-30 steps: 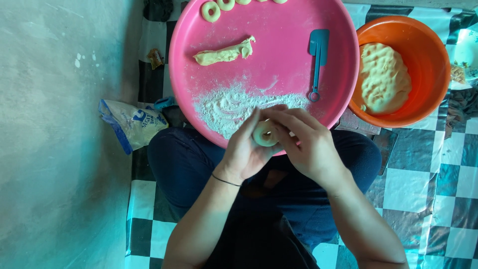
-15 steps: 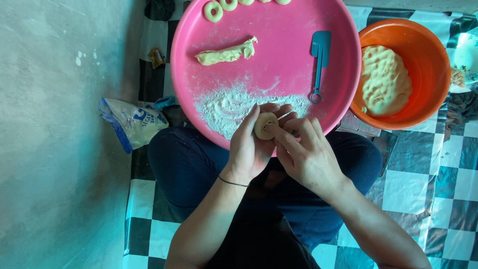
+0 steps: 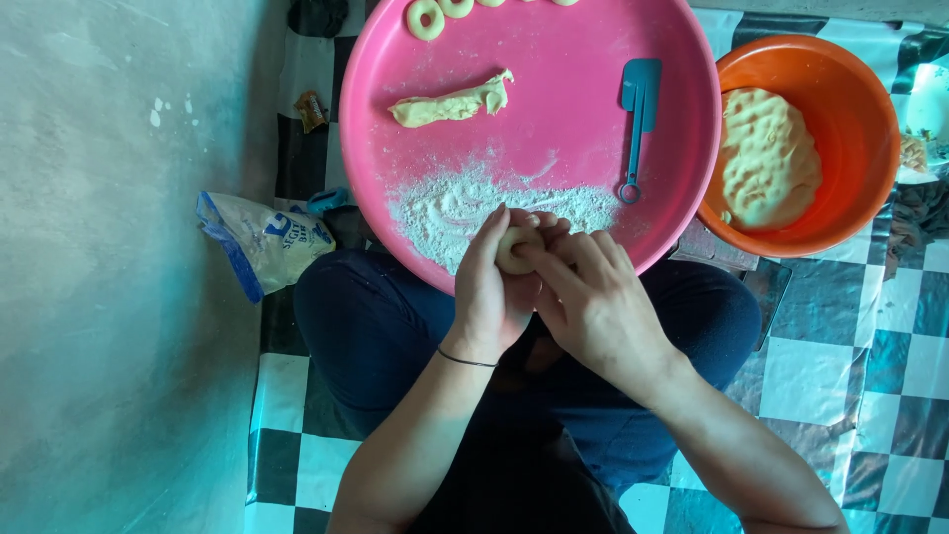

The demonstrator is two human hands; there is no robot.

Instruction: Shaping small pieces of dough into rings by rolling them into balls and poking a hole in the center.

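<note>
- The left hand (image 3: 491,289) cups a small round piece of dough (image 3: 515,249), its fingers curled up around the near and left sides of it; the grip is clamped on the dough.
- The right hand (image 3: 591,297) meets it from the 3 o'clock side, with its fingertips (image 3: 532,253) pressed onto the dough, so this grip is closed on the same piece.
- The dough sits between the two hands, just over the near rim of the pink tray (image 3: 554,59), at about 6 o'clock on the tray.
- A patch of flour (image 3: 465,203) is spread on the tray right beyond the hands, toward 12 o'clock from them.
- Farther up the tray, at about 11 o'clock, lies a long strip of dough (image 3: 453,104), apart from the flour.
- At the tray's far edge, near 12 o'clock, rest several dough rings (image 3: 426,18), partly cut off by the frame.
- A small blue scraper (image 3: 638,124) lies on the tray at about 2 o'clock from the hands, its ring end touching the edge of the flour.
- An orange bowl (image 3: 840,89) stands just beside the tray at 3 o'clock, holding a large lump of dough (image 3: 766,158).
- A plastic flour bag (image 3: 262,242) lies on the floor at 9 o'clock from the hands, near the person's knee.
- A thin dark band (image 3: 467,360) circles the left wrist.
- The person sits on a checked mat (image 3: 890,386).
</note>
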